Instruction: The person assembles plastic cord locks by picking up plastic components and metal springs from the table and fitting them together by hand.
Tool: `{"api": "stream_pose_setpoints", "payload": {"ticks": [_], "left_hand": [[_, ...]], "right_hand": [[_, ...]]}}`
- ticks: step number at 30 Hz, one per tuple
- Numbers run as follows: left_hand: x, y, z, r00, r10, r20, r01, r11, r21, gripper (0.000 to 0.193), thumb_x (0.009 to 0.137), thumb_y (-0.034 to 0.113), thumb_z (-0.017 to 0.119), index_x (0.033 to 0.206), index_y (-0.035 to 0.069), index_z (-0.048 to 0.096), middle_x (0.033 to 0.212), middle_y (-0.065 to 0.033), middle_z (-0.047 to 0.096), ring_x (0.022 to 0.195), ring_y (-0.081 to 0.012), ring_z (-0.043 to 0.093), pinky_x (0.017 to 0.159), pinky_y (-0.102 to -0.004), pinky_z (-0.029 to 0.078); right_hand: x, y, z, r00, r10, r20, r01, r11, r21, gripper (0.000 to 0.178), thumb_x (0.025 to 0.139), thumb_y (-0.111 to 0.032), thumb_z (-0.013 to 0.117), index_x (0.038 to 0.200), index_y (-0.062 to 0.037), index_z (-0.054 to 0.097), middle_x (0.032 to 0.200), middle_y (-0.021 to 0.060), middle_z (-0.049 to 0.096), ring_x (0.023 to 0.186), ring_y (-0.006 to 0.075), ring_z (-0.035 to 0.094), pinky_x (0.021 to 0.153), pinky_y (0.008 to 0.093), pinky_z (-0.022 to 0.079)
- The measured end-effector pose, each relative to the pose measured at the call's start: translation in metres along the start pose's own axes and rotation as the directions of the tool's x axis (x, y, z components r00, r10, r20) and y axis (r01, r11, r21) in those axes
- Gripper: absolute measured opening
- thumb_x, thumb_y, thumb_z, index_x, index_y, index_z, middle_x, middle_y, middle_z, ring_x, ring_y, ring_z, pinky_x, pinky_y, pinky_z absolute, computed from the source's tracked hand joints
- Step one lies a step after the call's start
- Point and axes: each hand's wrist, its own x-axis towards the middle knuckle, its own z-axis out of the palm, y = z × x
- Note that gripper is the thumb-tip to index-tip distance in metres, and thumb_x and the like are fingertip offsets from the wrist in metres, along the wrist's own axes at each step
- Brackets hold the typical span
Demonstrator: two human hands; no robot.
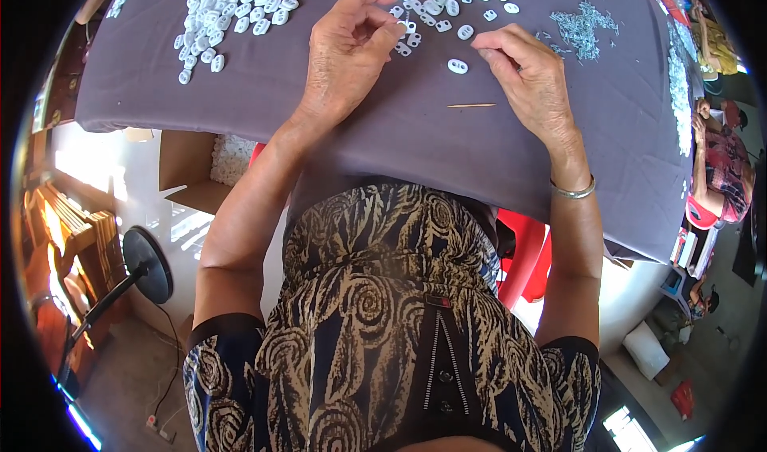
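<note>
Patterned clothing point(343, 324) lies nearest, just short of the near edge of the cloth-covered surface point(240, 107). Over that surface, the left hand point(342, 57) curls thumb and forefinger close together beside a pile of white pieces point(452, 7); whether they pinch one, I cannot tell. The right hand point(534, 77) has thumb and forefinger pressed together, anything between them hidden. One loose piece point(458, 66) lies between the hands. A second pile point(209, 22) sits nearer the left edge, and metal bits point(586, 29) are heaped beyond the right hand, probably kept apart for easy picking. Toward the near edge, bare cloth around a toothpick point(471, 105) leaves both wrists room to swing.
</note>
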Motion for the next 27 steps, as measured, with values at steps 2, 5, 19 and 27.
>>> {"api": "stream_pose_setpoints", "payload": {"ticks": [2,5,19,27], "left_hand": [[0.0,-0.002,0.0,1.0,0.007,0.002,-0.007,1.0,0.006,0.03,0.084,-0.001,0.062,0.113,0.004,0.056,0.083,-0.0017,0.062,0.069,-0.0069,0.054,0.061,-0.0214,0.046],[0.0,-0.002,0.0,1.0,0.001,0.005,-0.002,1.0,0.02,0.03,0.084,0.0,0.062,0.113,0.004,0.056,0.083,-0.0017,0.062,0.069,-0.0067,0.054,0.061,-0.0212,0.046],[0.0,0.0,0.001,1.0,-0.007,0.006,0.007,1.0,0.001,0.029,0.084,-0.001,0.061,0.112,0.003,0.056,0.081,-0.0016,0.062,0.069,-0.006,0.054,0.061,-0.0206,0.046],[-0.002,0.0,0.002,1.0,-0.019,0.019,0.019,0.999,0.029,0.029,0.084,-0.001,0.061,0.112,0.004,0.056,0.08,-0.0007,0.062,0.067,-0.0057,0.053,0.061,-0.0201,0.045]], "right_hand": [[-0.001,-0.001,-0.001,1.0,0.002,0.029,-0.002,1.0,-0.005,0.009,0.083,0.0,0.062,0.092,-0.0018,0.064,0.077,0.0031,0.058,0.067,0.0116,0.054,0.06,0.0246,0.044],[-0.002,-0.002,0.004,0.993,0.025,0.116,-0.027,0.999,0.017,0.013,0.082,0.001,0.061,0.095,-0.0029,0.063,0.082,0.004,0.058,0.07,0.0147,0.056,0.063,0.0277,0.046],[0.0,0.0,0.005,0.984,0.144,0.109,-0.106,0.949,-0.296,0.019,0.083,-0.02,0.067,0.084,-0.0026,0.06,0.063,0.0098,0.053,0.053,0.0265,0.049,0.052,0.0358,0.041],[-0.002,0.012,-0.016,0.972,0.225,0.068,-0.208,0.957,-0.201,0.019,0.085,-0.021,0.064,0.084,-0.0023,0.06,0.063,0.0058,0.053,0.054,0.0151,0.047,0.053,0.0298,0.04]]}}
